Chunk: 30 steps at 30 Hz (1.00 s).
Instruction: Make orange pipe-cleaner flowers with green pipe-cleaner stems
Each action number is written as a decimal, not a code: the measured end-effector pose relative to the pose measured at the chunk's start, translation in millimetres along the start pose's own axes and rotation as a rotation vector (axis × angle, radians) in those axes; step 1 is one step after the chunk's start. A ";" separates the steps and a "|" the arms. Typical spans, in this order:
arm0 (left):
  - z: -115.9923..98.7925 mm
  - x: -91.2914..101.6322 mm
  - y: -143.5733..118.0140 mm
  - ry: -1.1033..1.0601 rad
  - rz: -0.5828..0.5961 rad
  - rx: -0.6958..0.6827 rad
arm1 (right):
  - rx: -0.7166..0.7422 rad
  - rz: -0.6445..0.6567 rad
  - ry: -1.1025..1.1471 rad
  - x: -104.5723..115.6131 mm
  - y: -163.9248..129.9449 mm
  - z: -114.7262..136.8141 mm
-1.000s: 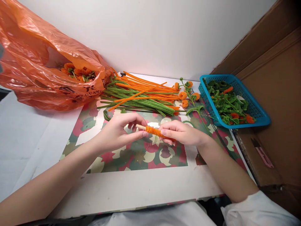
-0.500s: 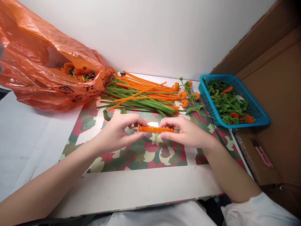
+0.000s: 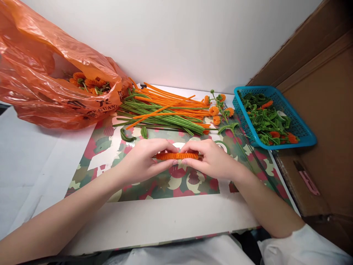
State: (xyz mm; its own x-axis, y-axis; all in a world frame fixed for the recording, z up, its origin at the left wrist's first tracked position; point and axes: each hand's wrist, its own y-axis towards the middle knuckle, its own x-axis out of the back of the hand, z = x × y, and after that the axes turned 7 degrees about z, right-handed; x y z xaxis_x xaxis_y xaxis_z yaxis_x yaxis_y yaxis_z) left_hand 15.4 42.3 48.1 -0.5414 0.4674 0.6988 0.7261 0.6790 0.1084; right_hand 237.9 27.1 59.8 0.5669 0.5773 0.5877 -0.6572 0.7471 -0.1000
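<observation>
A thin wooden stick wrapped in a coil of orange pipe cleaner point(image 3: 176, 156) lies level between my two hands, just above the patterned mat point(image 3: 154, 187). My left hand point(image 3: 145, 159) pinches its left end with thumb and fingers. The right end sits in the fingers of my right hand point(image 3: 211, 158). The fingertips of both hands nearly meet over the coil and hide most of the stick.
A heap of green and orange pipe cleaners point(image 3: 165, 110) lies behind my hands. An orange plastic bag point(image 3: 52, 84) with finished orange flowers sits at the left. A blue basket point(image 3: 273, 117) of green leaf shapes stands at the right, beside a cardboard wall point(image 3: 322, 103). Small orange flowers point(image 3: 216, 110) lie near the basket.
The stick has turned from tilted to level, and the orange coil now covers more of its length. Both hands have closed in toward each other over it.
</observation>
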 end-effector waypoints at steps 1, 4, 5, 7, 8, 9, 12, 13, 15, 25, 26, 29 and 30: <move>-0.4 -0.2 0.0 0.000 -0.002 0.006 | 0.003 -0.005 -0.008 -0.8 0.3 0.1; -1.1 -0.7 0.1 -0.008 -0.007 0.037 | 0.005 -0.017 -0.042 -2.4 0.5 0.8; -1.1 -0.8 0.1 -0.011 -0.009 0.042 | 0.004 -0.019 -0.051 -2.6 0.4 1.0; -1.1 -1.1 0.3 -0.006 -0.007 0.039 | 0.000 -0.020 -0.061 -3.1 0.3 1.6; -1.0 -1.2 0.5 -0.002 -0.002 0.034 | 0.000 -0.021 -0.062 -3.6 0.3 1.8; -0.9 -1.3 0.5 0.002 0.007 0.028 | 0.000 -0.019 -0.062 -4.2 0.4 2.1; -0.7 -1.7 0.5 0.003 0.033 0.020 | 0.002 -0.018 -0.063 -5.5 0.6 2.8; -0.6 -1.6 0.4 0.003 0.034 0.021 | 0.002 -0.022 -0.064 -5.1 0.3 3.0; -0.4 -1.1 0.0 0.010 0.015 0.025 | -0.010 -0.033 -0.068 -1.5 -1.1 3.4; 1.9 4.6 -0.9 0.005 -0.032 0.107 | -0.155 0.110 -0.089 29.4 -11.5 7.7; 1.9 4.3 -0.9 0.002 -0.034 0.103 | -0.153 0.121 -0.086 29.1 -11.0 7.6; 1.9 3.4 -1.2 -0.001 -0.043 0.093 | -0.146 0.138 -0.046 28.0 -9.3 6.4; 1.8 3.3 -1.2 0.002 -0.047 0.093 | -0.148 0.135 -0.027 27.9 -8.9 5.8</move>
State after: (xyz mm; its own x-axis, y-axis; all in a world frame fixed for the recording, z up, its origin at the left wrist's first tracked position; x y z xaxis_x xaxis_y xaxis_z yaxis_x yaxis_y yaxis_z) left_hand 12.0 44.1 49.0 -0.5727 0.4326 0.6963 0.6576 0.7496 0.0751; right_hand 256.7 34.7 81.7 0.4636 0.6682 0.5819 -0.6450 0.7048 -0.2955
